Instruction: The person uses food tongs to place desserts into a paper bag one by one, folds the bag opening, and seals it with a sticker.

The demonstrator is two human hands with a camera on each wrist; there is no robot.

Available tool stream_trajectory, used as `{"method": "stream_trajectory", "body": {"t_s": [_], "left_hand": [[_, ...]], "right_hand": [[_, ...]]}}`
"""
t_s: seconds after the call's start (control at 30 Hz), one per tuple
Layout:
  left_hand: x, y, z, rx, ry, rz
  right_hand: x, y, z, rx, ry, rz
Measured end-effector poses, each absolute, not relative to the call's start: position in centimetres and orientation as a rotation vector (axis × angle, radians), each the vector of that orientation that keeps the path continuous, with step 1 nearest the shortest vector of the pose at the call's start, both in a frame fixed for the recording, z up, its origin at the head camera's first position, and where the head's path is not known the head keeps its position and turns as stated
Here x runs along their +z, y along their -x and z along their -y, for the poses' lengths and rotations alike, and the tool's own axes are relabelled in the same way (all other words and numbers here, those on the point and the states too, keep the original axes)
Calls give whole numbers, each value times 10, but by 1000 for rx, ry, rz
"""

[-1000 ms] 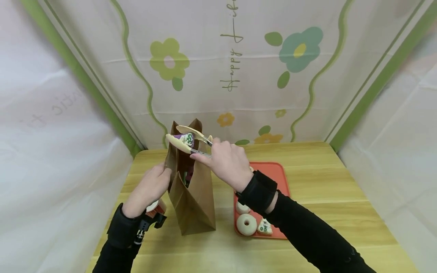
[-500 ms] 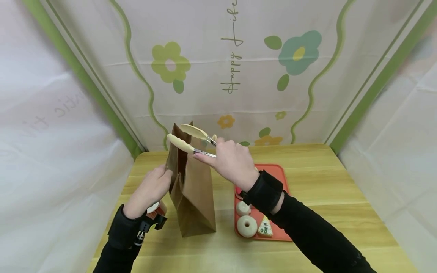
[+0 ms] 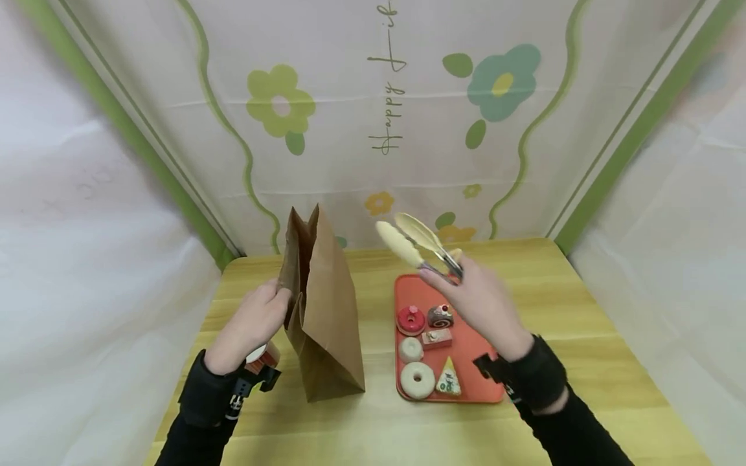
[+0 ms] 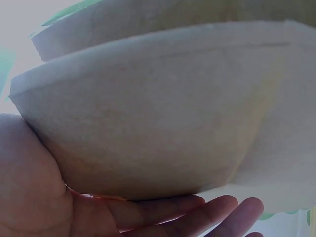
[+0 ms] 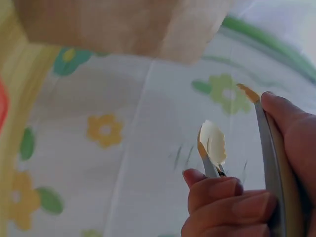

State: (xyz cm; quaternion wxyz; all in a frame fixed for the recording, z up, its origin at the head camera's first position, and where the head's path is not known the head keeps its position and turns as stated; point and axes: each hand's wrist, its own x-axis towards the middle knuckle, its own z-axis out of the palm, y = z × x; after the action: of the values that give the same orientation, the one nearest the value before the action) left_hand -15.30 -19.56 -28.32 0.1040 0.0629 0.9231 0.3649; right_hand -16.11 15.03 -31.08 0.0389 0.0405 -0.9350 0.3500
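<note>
A brown paper bag stands upright left of the middle, its mouth narrowed. My left hand holds the bag's upper left edge; in the left wrist view its fingers lie along the paper and the thumb is hidden. My right hand grips a pair of tongs with cream scalloped tips, raised over the back of the red tray. Nothing sits between the spread tips. The bag's contents are out of sight.
Toy sweets lie on the tray: a pink donut, a cake roll, a pink cake slice, white donuts and a triangular cake slice. A red-and-white cup stands beside my left wrist.
The purple cake slice has left the tongs over the bag and is no longer visible. My right hand has moved right with the tongs, uncovering the tray. The bag's mouth has narrowed.
</note>
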Motion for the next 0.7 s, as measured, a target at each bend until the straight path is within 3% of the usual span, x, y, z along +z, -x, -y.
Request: {"method": "stream_trajectory", "body": {"t_s": [0.33, 0.5, 0.7], "left_hand": [[-283, 156, 193, 1074, -212, -2739], [-284, 154, 191, 1061, -229, -2754], [-286, 152, 189, 1039, -242, -2772]], "right_hand": [[-407, 81, -219, 897, 109, 3011], [-453, 53, -246, 753, -4, 3051], [-484, 44, -268, 565, -173, 3065]]}}
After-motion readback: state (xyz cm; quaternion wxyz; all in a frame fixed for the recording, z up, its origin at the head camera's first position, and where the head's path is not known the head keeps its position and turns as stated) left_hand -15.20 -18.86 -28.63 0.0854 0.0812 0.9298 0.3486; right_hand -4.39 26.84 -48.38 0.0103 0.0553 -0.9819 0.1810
